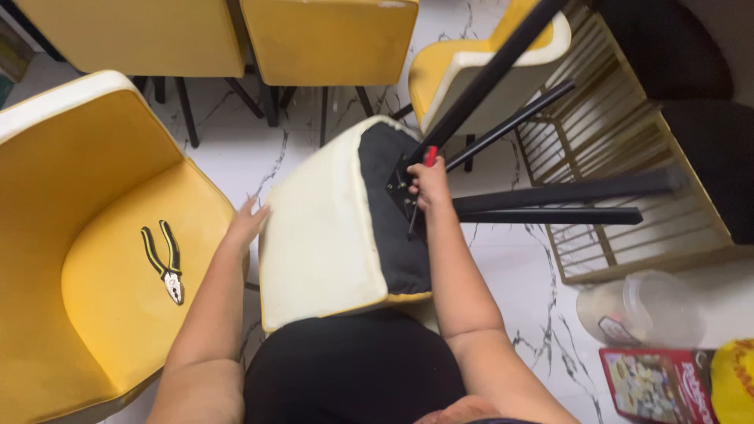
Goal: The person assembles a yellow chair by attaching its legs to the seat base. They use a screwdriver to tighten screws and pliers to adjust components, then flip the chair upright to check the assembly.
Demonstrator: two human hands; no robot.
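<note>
A yellow chair with a cream back (322, 228) lies tipped on its side against my lap, its black underside and black legs (550, 204) pointing right. My right hand (429, 184) grips a red-handled screwdriver (430, 155), its shaft down at the black leg bracket (402, 192) on the underside. My left hand (248, 224) rests flat against the left edge of the cream back, fingers apart, holding nothing.
Pliers with black and yellow handles (163, 259) lie on the seat of an upright yellow chair (94, 235) at left. More yellow chairs (330, 39) stand behind. A gold wire rack (620, 157), a clear plastic jar (640, 310) and a red box (652, 385) are at right.
</note>
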